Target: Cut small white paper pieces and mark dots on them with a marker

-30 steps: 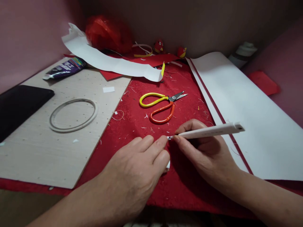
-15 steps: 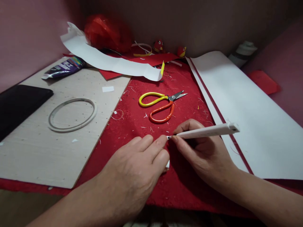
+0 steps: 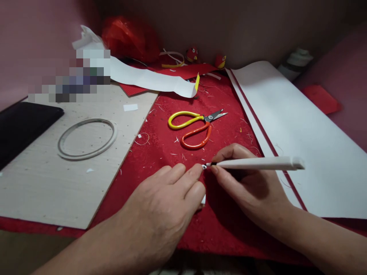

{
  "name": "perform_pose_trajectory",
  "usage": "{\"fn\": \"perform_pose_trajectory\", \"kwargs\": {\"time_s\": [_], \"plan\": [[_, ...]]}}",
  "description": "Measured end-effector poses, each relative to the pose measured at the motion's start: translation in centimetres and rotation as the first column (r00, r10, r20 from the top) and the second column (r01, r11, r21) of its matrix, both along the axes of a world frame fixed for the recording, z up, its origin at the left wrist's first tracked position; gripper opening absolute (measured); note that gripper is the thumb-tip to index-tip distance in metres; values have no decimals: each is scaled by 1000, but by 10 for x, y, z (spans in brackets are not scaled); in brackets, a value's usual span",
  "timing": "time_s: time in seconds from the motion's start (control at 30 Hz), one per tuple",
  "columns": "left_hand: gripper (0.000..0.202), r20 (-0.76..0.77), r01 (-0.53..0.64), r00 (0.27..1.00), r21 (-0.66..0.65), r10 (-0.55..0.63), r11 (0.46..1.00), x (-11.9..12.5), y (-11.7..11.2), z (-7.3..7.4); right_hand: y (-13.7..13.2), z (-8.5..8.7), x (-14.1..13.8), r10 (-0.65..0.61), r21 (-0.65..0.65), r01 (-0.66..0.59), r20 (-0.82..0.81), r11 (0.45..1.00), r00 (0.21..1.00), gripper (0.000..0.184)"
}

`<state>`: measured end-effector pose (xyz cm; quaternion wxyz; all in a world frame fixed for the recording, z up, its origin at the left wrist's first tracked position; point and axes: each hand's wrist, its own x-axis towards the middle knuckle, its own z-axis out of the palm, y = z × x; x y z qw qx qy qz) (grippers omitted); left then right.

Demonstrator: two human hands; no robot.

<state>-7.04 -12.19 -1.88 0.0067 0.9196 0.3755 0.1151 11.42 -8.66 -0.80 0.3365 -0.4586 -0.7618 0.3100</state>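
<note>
Fingers of the left hand (image 3: 169,198) are bunched together, holding a small white piece (image 3: 204,167); its end, bearing a dark mark, shows at a fingertip. How the rest lies beneath the hand, I cannot tell. Fingers of the right hand (image 3: 258,187) pinch a white pen (image 3: 258,164), tip pointed at that marked end; contact cannot be confirmed from where I stand.

Change noted within the last second: the pen's rear end has dropped, leaving the barrel more nearly level, and the mark is in plainer view. The left hand has held its position. Finding, by my judgement: marking is in hand, with the tip eased off between strokes and the piece kept steady.

Beyond the hands, scissors (image 3: 207,119) rest slightly open on the red cloth (image 3: 212,240). Farther off lies a curved white strip (image 3: 160,79); behind it, two small red figures (image 3: 192,54) stand near the wall. All undisturbed.
</note>
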Motion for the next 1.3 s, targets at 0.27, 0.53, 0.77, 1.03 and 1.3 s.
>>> {"fn": "perform_pose_trajectory", "kwargs": {"time_s": [0.27, 0.53, 0.77, 1.03, 1.3], "plan": [[24, -13, -2, 1000, 11, 2, 1000, 0, -1, -2, -2, 5, 4, 44, 18, -45, 62, 999, 997, 12], [26, -19, -11, 1000, 8, 11, 1000, 0, -1, -1, -2, 5, 2, -7, 34, 3, 123, 999, 992, 11], [27, -14, -1, 1000, -18, 1, 1000, 1, 0, 1, -2, 6, 0, -28, 31, 24, 137, 999, 990, 10], [27, 2, 1, 1000, -22, -1, 1000, 1, 0, 2, -2, 5, 0, -40, 30, 36, 167, 999, 985, 9], [27, 3, -1, 1000, -3, 1, 1000, 2, 1, 0, -1, 4, 0, -57, 49, 48, 197, 998, 979, 9]]}}
